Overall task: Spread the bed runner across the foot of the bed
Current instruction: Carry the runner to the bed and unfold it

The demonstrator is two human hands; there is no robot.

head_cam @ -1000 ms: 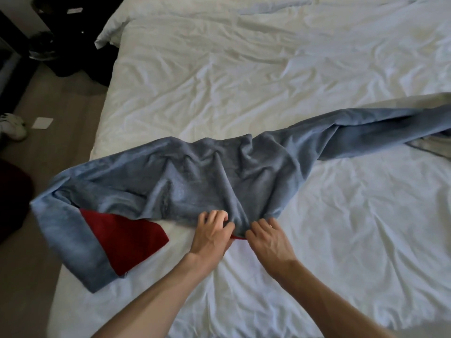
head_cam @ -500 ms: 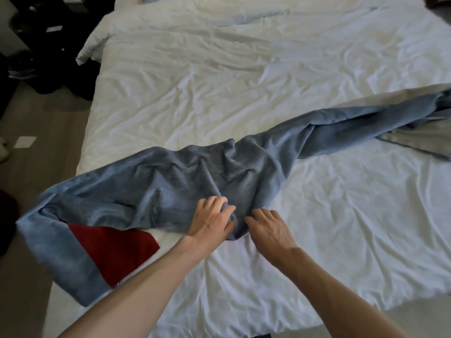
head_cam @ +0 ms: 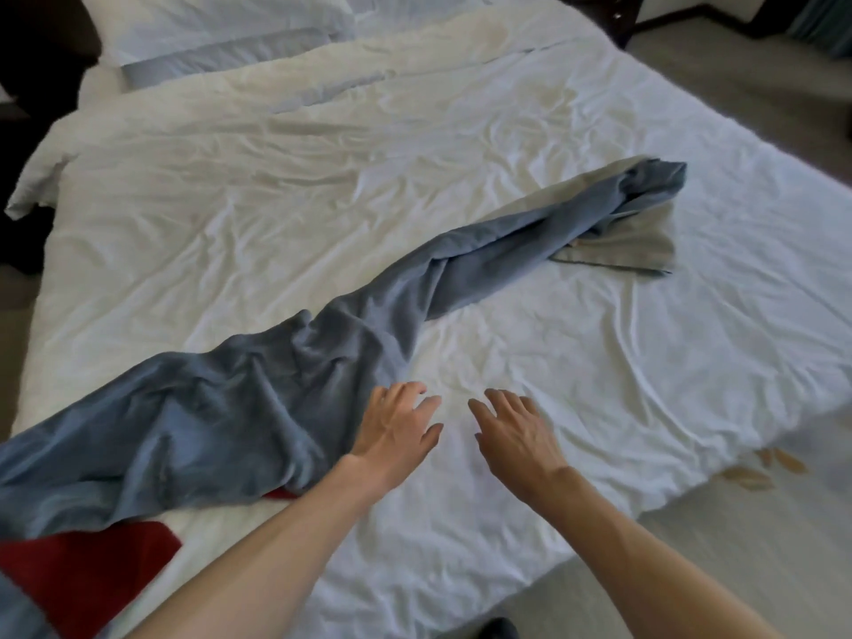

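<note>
I have both hands out over the bed (head_cam: 645,362) with nothing in either of them: the left hand (head_cam: 399,431) is flat with its fingers spread, and the right hand (head_cam: 516,438) is the same, hovering low over bare white cover. The runner (head_cam: 258,408) lies to my left and ahead of me, a long blue-grey strip that is not yet spread. Its long axis runs on a slant, from the near left, where the wide crumpled end spills past the side of the mattress, up and away to the far right, where it narrows into a twisted rope and ends in a bunch showing its beige underside (head_cam: 636,251). A red cloth (head_cam: 83,569) peeks out from under the near end. My left hand is just beside the runner's edge, perhaps brushing it at the wrist, though I cannot tell for sure; my right hand is clearly apart from it. As I read it, the slant is what matters: the far end sits well up the bed toward the pillows (head_cam: 221,30) and has to come back toward the foot edge so the strip lies square across. The right hand is nearer that twisted stretch, so I would send it out there while the left pins the wide part
</note>
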